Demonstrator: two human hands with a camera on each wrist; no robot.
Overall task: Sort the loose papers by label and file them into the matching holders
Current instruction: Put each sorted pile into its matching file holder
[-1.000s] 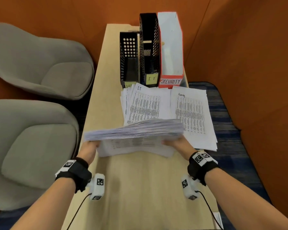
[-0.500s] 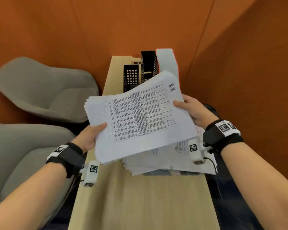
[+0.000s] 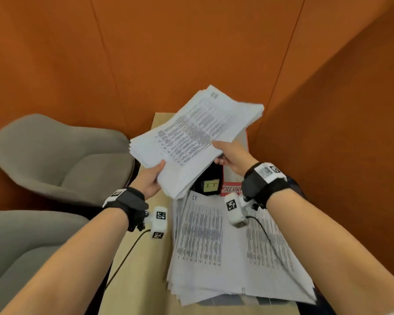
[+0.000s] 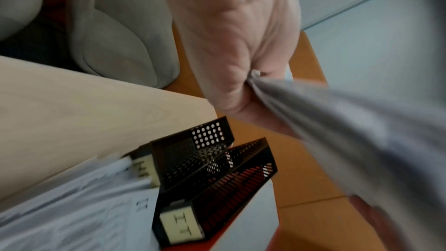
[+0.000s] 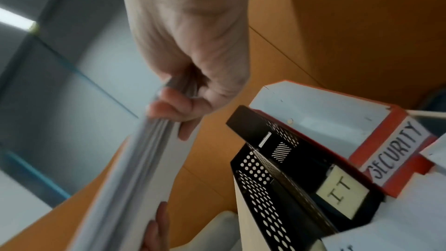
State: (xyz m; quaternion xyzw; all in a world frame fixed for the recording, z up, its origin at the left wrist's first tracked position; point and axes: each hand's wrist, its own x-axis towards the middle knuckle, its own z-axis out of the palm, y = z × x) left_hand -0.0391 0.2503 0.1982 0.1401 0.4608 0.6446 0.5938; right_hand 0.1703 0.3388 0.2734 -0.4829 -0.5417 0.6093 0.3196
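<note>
Head view shows both hands lifting a thick stack of papers (image 3: 191,142) above the far end of the table (image 3: 141,264), tilted so its printed face looks up. Left hand (image 3: 149,180) grips the stack's near left corner, thumb on top and fingers (image 4: 263,121) curled beneath, pinching the sheets. Right hand (image 3: 233,155) holds the near right edge; from the right wrist its fingers (image 5: 173,108) wrap under the edge with the thumb pressed against it. Under the raised stack, at the table's far end, stand three holders side by side: a black mesh holder with a label I cannot read (image 4: 190,157) on the left, a black IT holder (image 3: 210,180) in the middle, and a red and white SECURITY holder (image 5: 337,121) on the right. Loose sheets lie fanned on the table just in front of the holders: an IT pile (image 3: 203,242) toward the middle and another pile (image 3: 273,253) along the right edge, its heading hidden by the right wrist. Two grey chairs (image 3: 62,155) sit off the table's left edge, against orange walls
</note>
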